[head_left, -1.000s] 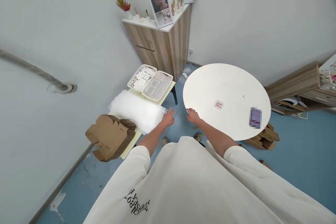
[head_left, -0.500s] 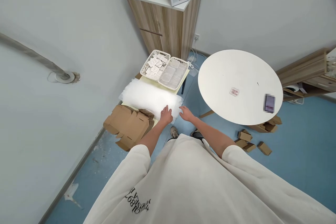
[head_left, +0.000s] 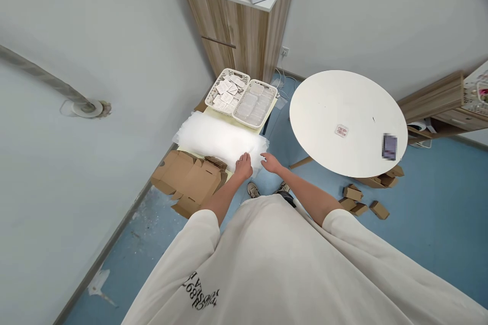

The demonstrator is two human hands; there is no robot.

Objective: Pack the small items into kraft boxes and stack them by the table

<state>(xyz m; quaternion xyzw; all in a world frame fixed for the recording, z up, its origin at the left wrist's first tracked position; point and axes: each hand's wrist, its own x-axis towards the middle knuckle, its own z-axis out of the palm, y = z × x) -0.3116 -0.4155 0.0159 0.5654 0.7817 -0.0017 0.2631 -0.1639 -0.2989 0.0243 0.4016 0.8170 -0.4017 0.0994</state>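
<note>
A stack of thin, whitish, translucent plastic sheets (head_left: 217, 134) lies across a small table with a pale yellow top. They may be bags; I cannot tell. My left hand (head_left: 244, 166) rests on the near right part of the stack, its fingers laid flat on the top sheet. At the right edge of the stack is my right hand (head_left: 271, 163), thumb and forefinger closed at a sheet's edge. Flattened brown cardboard boxes (head_left: 190, 180) lie stacked just left of my left hand.
Behind the sheets stand a basket of white packets (head_left: 227, 92) and a basket of clear plastic cases (head_left: 254, 104). A round white table (head_left: 343, 106) is on the right, bearing a small clear case (head_left: 341, 131) and a blurred purple item (head_left: 389, 147). Small brown boxes (head_left: 353, 193) lie on the floor.
My left hand's fingers have drawn closer together on the sheets. My right hand stays at the edge. The whole view has shifted slightly.
</note>
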